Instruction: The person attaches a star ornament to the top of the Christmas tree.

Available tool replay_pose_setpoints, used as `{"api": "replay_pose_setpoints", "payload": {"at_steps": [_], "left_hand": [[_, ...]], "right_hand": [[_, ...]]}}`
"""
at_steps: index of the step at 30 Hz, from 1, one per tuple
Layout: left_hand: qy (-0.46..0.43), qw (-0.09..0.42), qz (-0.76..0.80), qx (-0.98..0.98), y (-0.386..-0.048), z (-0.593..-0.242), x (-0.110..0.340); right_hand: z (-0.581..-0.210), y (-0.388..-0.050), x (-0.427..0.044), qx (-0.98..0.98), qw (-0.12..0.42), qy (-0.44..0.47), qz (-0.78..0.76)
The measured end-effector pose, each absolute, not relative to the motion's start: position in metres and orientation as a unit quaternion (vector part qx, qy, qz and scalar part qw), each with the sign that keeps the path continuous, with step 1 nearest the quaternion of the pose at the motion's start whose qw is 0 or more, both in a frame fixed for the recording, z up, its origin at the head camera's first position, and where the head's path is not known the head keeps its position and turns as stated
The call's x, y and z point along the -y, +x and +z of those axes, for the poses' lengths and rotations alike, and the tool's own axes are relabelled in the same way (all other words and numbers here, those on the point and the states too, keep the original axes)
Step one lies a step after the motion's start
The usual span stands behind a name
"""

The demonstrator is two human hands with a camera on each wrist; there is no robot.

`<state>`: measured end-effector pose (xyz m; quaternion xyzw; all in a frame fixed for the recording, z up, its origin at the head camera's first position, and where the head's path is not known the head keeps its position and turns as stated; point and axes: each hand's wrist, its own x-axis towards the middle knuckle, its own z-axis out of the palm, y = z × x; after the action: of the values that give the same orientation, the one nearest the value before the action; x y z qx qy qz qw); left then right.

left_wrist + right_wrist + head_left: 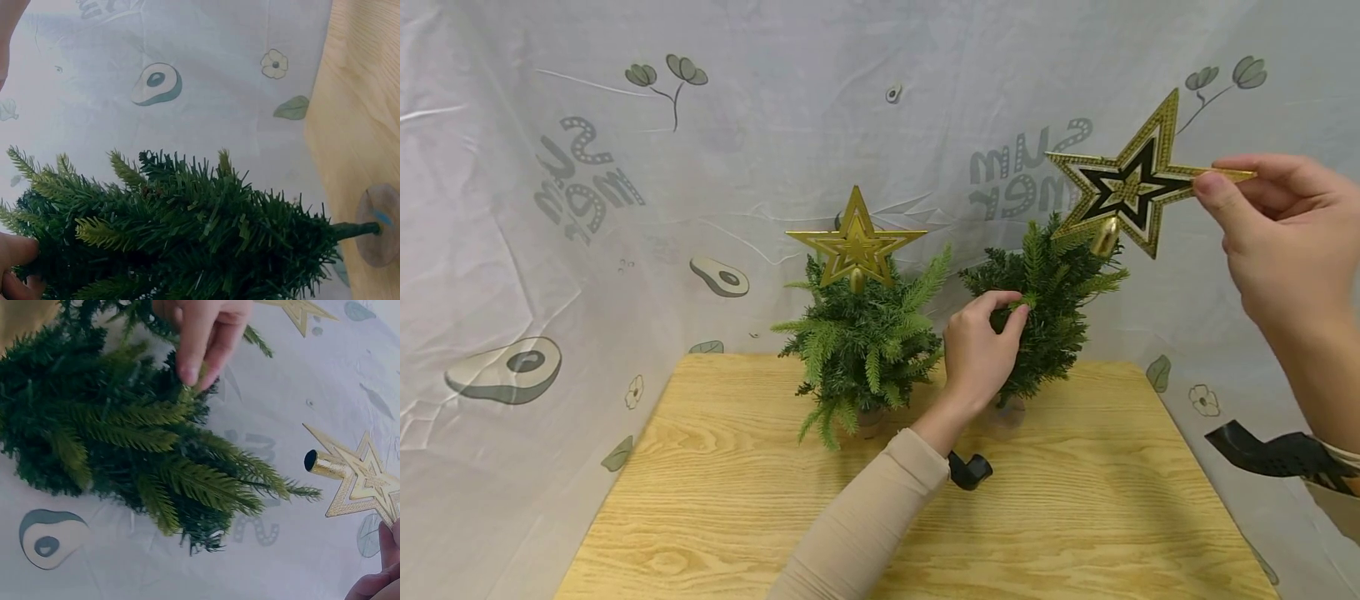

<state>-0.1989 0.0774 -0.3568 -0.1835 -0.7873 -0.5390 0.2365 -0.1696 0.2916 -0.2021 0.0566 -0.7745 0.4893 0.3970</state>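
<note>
My right hand [1292, 242] pinches one point of a gold star tree topper [1127, 187], held up and tilted beside the top of the right small artificial Christmas tree [1045, 342]. In the right wrist view, the hollow socket of this star topper [325, 465] faces the tree tip and stands apart from it. My left hand [981, 350] pinches a green sprig near the upper part of that same tree, thumb and fingertips together. The right wrist view also shows the left hand [209, 331] at the branches. In the left wrist view the tree [187, 219] appears sideways, and only fingertips show.
A second small tree [865, 342] stands to the left with a gold star [856, 237] on its top. Both trees are on a wooden table [715, 492]. A printed pale cloth [775, 125] hangs behind. Black wrist-camera mounts [1270, 450] show at the wrists.
</note>
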Motion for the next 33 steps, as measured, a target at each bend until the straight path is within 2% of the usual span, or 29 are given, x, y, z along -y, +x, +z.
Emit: {"api": "replay_pose_setpoints", "payload": {"at_steps": [8, 12, 17, 33], "left_hand": [[-0.186, 0.241, -0.542, 0.784, -0.199, -0.358, -0.077], [-0.187, 0.245, -0.541, 0.783, -0.200, -0.358, -0.077], [-0.188, 0.246, -0.542, 0.781, -0.200, -0.358, -0.078], [-0.168, 0.244, -0.559, 0.774, -0.175, -0.368, -0.084]], "right_hand": [[-0.176, -0.180, -0.289, 0.758, 0.371, 0.043, 0.535], [-0.169, -0.187, -0.284, 0.738, 0.379, 0.052, 0.556], [-0.165, -0.197, -0.281, 0.717, 0.400, 0.074, 0.565], [-0.166, -0.199, -0.279, 0.710, 0.407, 0.083, 0.569]]}}
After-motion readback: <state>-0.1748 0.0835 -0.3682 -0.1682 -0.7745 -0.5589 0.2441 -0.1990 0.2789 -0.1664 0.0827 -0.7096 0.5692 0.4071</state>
